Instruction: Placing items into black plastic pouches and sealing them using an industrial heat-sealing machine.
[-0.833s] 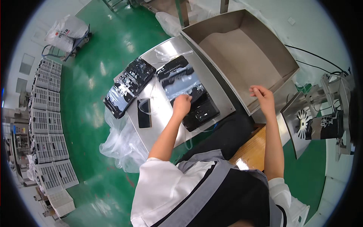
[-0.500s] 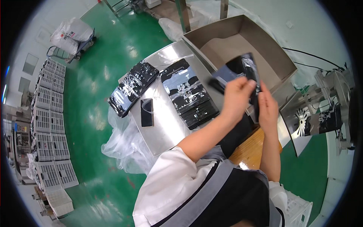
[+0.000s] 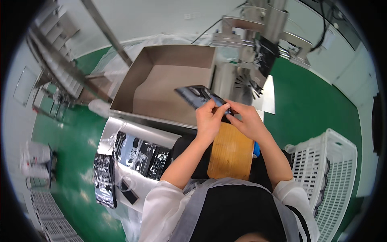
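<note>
Both hands pinch one black-and-grey pouch (image 3: 200,95).
The left hand (image 3: 209,121) and the right hand (image 3: 246,119) meet at the pouch's near end, thumbs and fingertips pressed onto it; its far end points up-left, in front of the tray (image 3: 173,92). A wooden board (image 3: 231,155) lies just below the hands, more pouches (image 3: 139,151) and a phone (image 3: 129,195) rest on the metal table (image 3: 161,137) at left, and a white crate (image 3: 342,161) stands at right.
</note>
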Demonstrator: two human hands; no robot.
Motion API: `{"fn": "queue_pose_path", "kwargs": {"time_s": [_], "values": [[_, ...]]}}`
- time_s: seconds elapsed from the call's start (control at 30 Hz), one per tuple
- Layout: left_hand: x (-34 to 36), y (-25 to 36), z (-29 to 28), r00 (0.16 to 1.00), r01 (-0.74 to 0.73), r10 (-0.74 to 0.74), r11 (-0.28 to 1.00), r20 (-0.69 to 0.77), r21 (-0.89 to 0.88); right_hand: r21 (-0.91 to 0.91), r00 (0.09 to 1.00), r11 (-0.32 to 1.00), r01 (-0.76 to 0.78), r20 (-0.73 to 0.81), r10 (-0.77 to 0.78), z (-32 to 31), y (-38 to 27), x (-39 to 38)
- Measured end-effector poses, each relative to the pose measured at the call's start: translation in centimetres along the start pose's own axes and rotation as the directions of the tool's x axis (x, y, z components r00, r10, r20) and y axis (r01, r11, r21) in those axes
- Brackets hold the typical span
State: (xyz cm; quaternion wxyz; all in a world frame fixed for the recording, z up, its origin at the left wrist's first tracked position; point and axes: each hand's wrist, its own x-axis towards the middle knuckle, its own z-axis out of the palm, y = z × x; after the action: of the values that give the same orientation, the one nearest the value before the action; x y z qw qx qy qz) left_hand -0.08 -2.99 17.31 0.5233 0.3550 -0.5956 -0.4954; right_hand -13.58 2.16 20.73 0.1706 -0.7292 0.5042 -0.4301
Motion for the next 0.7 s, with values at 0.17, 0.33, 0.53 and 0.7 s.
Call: {"fn": "queue_pose_path", "kwargs": {"time_s": [0.17,0.33,0.53,0.7], "values": [[0.3,0.0,2.2,0.965,-0.063,0.021,0.986,0.262,0.154,0.078,0.969,0.972,-0.223,0.125,0.213,-3.1,2.0,-1.5],[1.0,-0.9,3.6,0.908,-0.15,0.018,0.947,0.419,0.284,0.057,0.964,0.967,-0.248,-0.079,0.252,-2.2,4.8,-2.0],[2.0,-2.5,4.4,0.913,-0.283,0.107,0.862,0.394,0.421,0.002,0.949,0.967,-0.256,-0.19,0.252,-0.6,6.9,-1.5],[2.4,-2.1,2.5,0.881,0.035,-0.15,0.966,0.448,0.254,0.063,0.956,0.959,-0.275,0.124,0.266,-2.4,6.1,-1.5]]}}
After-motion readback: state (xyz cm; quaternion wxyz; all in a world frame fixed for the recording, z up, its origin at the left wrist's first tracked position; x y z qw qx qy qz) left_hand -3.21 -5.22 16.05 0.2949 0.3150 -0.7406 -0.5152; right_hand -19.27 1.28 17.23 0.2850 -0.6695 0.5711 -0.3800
